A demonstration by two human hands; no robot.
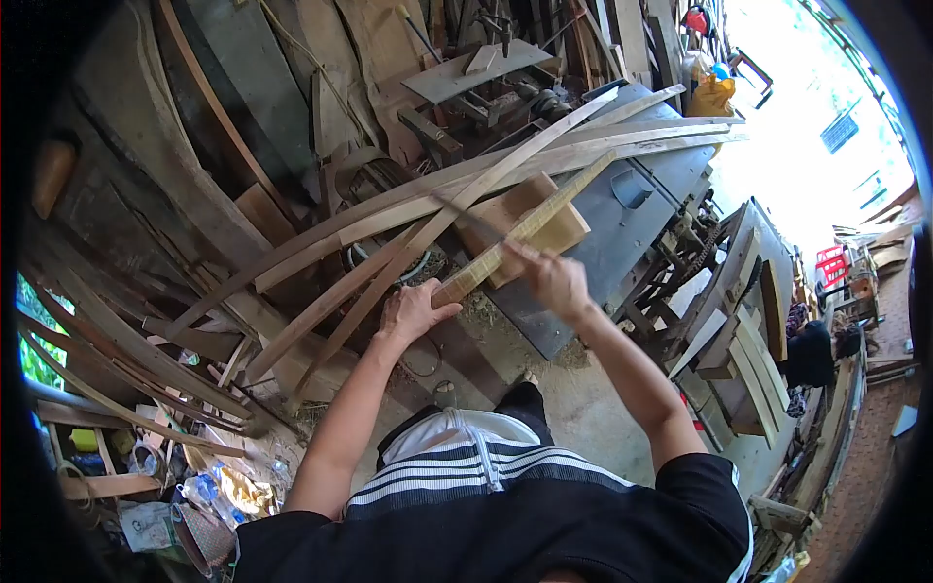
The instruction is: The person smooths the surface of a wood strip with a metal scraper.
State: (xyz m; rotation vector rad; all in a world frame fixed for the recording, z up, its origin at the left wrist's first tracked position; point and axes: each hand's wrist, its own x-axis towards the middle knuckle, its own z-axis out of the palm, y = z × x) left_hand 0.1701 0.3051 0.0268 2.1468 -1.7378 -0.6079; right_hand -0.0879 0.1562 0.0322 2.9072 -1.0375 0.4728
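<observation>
From the head camera, the left hand (413,311) is closed around the near end of a long bamboo strip (525,228), which slants up to the far right over a wooden block (554,233). The right hand (552,280) is clenched on a dark blade (466,216) laid across the strip, with curved wooden slats (408,209) piled just left.

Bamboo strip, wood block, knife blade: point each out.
bamboo strip (544,216), head view, middle of its pale face.
wood block (559,233), head view, right part of its top.
knife blade (466,216), head view, mid-blade.
</observation>
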